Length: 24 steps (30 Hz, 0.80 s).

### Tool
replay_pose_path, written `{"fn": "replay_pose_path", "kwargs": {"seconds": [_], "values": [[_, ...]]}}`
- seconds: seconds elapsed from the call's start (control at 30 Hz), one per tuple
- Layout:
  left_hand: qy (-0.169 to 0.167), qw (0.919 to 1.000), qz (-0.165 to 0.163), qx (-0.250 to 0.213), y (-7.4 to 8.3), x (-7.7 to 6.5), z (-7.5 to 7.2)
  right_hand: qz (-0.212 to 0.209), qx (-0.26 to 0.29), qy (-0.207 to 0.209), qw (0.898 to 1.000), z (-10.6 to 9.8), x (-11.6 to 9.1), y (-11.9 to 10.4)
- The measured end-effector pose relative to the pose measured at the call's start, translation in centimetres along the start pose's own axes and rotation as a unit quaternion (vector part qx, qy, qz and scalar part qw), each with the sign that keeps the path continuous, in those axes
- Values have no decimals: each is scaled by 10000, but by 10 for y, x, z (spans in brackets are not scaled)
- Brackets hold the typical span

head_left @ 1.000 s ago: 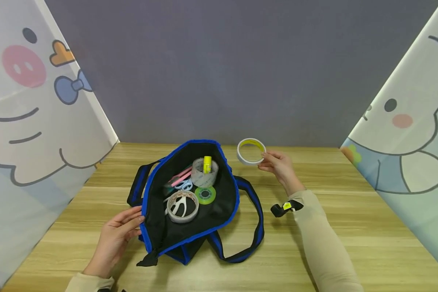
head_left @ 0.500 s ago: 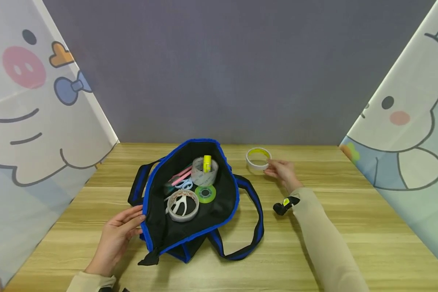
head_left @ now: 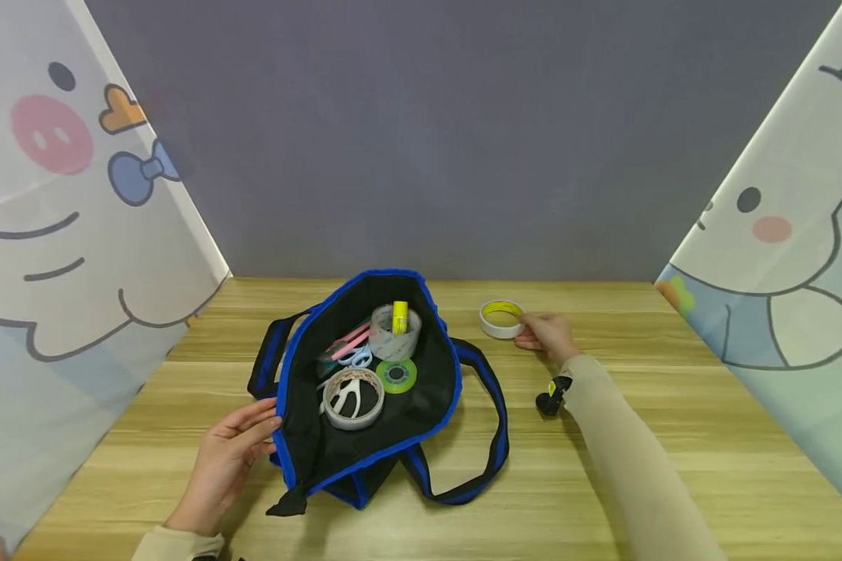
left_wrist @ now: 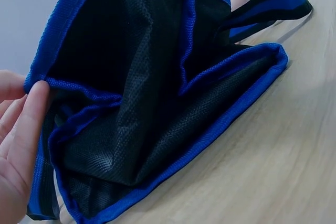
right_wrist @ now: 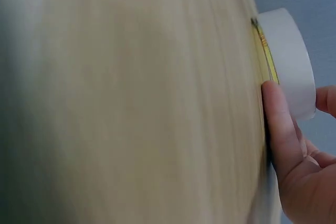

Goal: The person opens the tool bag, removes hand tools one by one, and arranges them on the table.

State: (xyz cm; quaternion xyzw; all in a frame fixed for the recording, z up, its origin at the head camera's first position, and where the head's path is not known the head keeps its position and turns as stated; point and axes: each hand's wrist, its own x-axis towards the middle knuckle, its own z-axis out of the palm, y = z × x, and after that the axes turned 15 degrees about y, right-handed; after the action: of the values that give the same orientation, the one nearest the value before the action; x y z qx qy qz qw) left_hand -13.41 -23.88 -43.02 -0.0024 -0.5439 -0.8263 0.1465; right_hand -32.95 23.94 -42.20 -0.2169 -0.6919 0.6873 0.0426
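In the head view, my right hand (head_left: 550, 336) pinches a white tape roll (head_left: 501, 332) with a yellow inner core, low at the table's far side, right of the bag. The right wrist view shows thumb and fingers on either side of the white roll (right_wrist: 289, 56), which appears to lie on the wood or just over it. At the left, my left hand (head_left: 217, 467) pinches the blue-trimmed rim of a black bag (head_left: 421, 409), whose mouth faces me. Thumb and fingertips meet at the bag's (left_wrist: 139, 77) blue edge in the left wrist view.
Inside the bag are a wide clear tape roll (head_left: 393, 348), a yellow glue stick (head_left: 400, 315), a green tape disc (head_left: 408, 375), blue-handled scissors (head_left: 356, 358) and another tape roll (head_left: 351, 425) around white handles. A strap loop (head_left: 500, 413) spreads rightward. A grey wall (head_left: 421, 140) borders the table.
My right hand has brought the tape roll down and slightly to the right, toward the tabletop, tilting it flatter. My left hand and the bag stay where they were.
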Motion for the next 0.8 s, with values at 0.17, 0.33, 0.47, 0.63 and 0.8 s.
{"fn": "replay_pose_path", "kwargs": {"seconds": [0.17, 0.33, 0.47, 0.63, 0.8], "values": [[26, 10000, -85, 26, 0, -1, -3, 181, -641, -3, 9978, 0, 3, 0], [36, 9999, -122, 9, 0, 3, -1, 73, -738, -242, 9969, -6, 6, -4], [-33, 10000, -85, -21, 0, 5, 1, 125, -628, -376, 9972, -12, 5, -8], [-44, 10000, -60, 45, 1, 5, 2, 389, -228, -398, 9982, -16, -1, -15], [-33, 10000, -8, 10, 3, 2, 1, 285, -56, -479, 9984, -13, -8, -33]]}}
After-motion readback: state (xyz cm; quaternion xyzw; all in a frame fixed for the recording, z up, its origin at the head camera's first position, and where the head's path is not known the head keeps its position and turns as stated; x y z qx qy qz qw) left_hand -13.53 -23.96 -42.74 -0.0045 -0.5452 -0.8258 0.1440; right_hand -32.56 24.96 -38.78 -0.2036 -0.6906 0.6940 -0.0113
